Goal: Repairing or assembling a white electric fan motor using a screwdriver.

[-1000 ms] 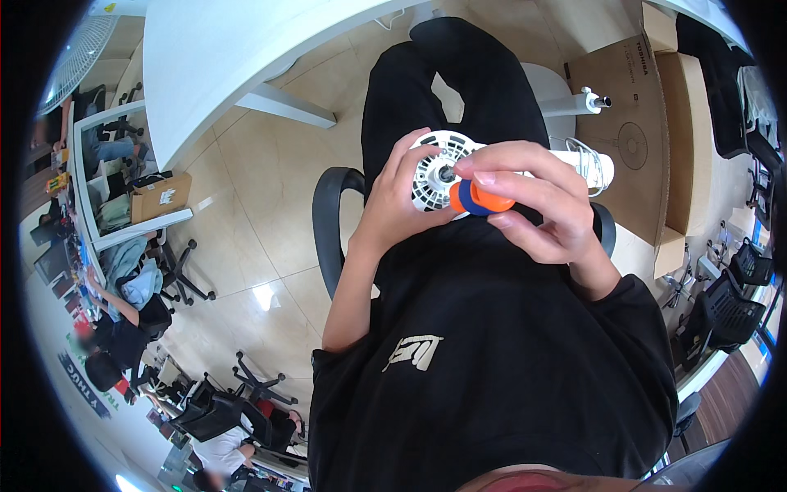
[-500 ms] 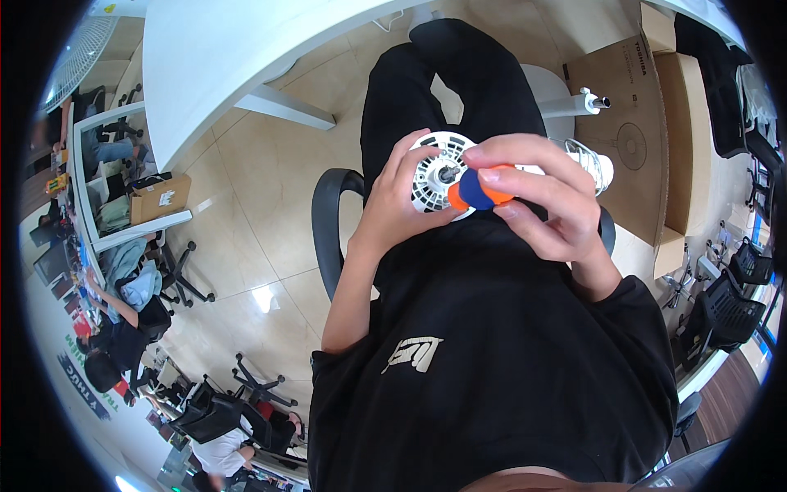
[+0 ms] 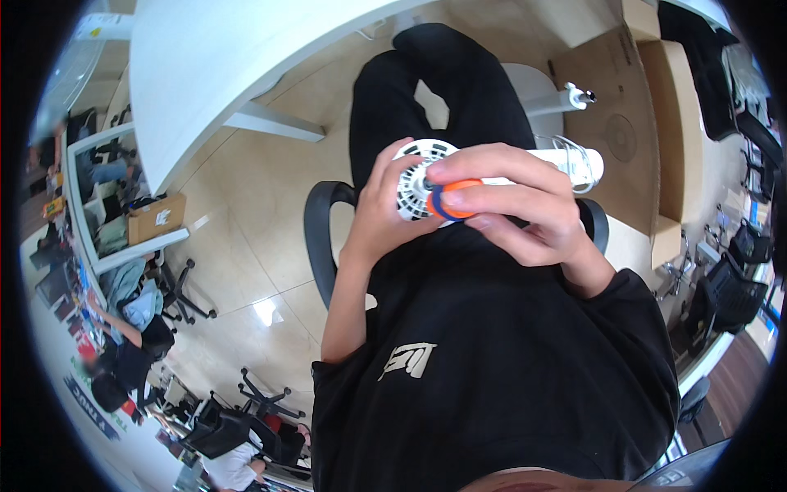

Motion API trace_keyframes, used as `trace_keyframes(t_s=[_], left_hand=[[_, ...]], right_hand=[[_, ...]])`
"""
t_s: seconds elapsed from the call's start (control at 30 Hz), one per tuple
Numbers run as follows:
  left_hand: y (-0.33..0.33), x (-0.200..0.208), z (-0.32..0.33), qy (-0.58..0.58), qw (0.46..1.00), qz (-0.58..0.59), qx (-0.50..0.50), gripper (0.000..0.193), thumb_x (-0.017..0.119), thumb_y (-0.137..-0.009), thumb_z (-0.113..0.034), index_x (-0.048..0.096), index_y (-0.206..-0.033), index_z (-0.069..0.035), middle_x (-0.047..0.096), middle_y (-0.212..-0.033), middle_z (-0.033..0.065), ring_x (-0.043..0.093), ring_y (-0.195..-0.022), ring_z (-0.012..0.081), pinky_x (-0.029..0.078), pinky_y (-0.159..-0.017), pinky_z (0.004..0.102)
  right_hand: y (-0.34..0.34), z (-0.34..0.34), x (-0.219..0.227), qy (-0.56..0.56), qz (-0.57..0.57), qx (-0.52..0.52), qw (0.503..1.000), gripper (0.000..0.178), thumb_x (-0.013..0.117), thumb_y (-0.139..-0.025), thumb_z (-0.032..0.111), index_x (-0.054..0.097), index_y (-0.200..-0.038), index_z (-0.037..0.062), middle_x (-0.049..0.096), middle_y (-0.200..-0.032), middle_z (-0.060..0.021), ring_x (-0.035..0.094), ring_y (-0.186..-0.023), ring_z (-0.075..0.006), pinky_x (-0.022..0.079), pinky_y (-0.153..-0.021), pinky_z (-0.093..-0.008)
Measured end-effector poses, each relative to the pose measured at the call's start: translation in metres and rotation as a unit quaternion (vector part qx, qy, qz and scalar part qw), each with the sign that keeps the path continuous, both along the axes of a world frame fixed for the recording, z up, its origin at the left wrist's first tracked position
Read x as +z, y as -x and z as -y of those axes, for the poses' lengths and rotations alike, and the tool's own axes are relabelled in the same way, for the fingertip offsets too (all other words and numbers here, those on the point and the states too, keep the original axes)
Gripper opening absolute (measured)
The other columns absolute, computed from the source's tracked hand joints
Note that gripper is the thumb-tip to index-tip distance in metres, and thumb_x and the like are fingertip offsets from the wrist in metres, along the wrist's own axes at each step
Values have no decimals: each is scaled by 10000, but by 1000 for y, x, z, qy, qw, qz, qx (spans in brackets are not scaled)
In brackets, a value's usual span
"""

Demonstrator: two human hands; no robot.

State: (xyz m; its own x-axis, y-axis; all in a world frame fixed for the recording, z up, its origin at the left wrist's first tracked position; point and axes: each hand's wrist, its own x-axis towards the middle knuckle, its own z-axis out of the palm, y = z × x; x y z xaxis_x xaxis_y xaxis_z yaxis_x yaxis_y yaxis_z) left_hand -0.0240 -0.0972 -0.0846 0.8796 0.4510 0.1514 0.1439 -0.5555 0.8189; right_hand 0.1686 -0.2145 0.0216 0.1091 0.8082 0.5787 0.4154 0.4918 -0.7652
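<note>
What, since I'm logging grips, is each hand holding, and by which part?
The left hand holds a white fan motor housing by its rim; the right hand pinches what looks like an orange-and-blue tool handle by its orange part.

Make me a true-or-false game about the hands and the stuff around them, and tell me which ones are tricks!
1. The left hand holds a round white slotted part. True.
2. The right hand holds nothing. False: its fingers grip an orange-and-blue object.
3. A large cardboard box stands to the right of the hands. True.
4. The person's trousers are white. False: they are black.
5. The white table is at the bottom right of the picture. False: it is at the upper left.
</note>
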Motion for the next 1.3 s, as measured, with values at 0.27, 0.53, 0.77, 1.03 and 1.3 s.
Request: trace_keyframes(t_s=[0.27, 0.53, 0.77, 1.03, 1.3], left_hand=[[0, 8, 4, 36, 999, -18, 33, 821, 996, -584, -190, 571, -1280, -99, 536, -1459, 209, 629, -1251, 426, 570, -997, 476], [-3, 5, 4, 40, 999, -7, 11, 810, 988, -612, -251, 568, -1283, -79, 527, -1472, 190, 617, -1270, 399, 547, -1022, 458], [0, 7, 4, 38, 999, -25, 22, 835, 990, -613, -257, 553, -1306, -97, 514, -1483, 185, 609, -1283, 395, 550, -1026, 466], [-1, 5, 1, 15, 1000, -22, -2, 853, 992, -610, -249, 550, -1325, -107, 511, -1485, 182, 604, -1293, 395, 550, -1026, 468], [-1, 6, 4, 22, 999, -29, 19, 830, 990, -613, -232, 549, -1305, -107, 510, -1490, 173, 613, -1281, 396, 556, -1022, 473]], right_hand=[[-1, 4, -6, -10, 17, -20, 1000, 398, 910, -772, 181, 710, -1097, 68, 636, -1154, -169, 649, -1002, -295, 526, -837, -373], [-5, 7, 2, 22, 5, 33, 999, 367, 731, -824, -25, 696, -1189, -23, 682, -1233, -253, 697, -1128, -394, 564, -968, -462], [3, 8, -5, 23, -2, -50, 999, 342, 891, -778, 134, 762, -1091, 80, 634, -1135, -99, 640, -1037, -241, 533, -784, -345], [-8, 5, 11, 45, 38, 10, 998, 401, 778, -800, 23, 719, -1196, 0, 671, -1263, -239, 683, -1131, -362, 561, -965, -441], [-11, 10, 4, 43, 53, 0, 998, 423, 843, -784, 83, 719, -1180, 2, 674, -1249, -216, 687, -1107, -366, 569, -923, -426]])
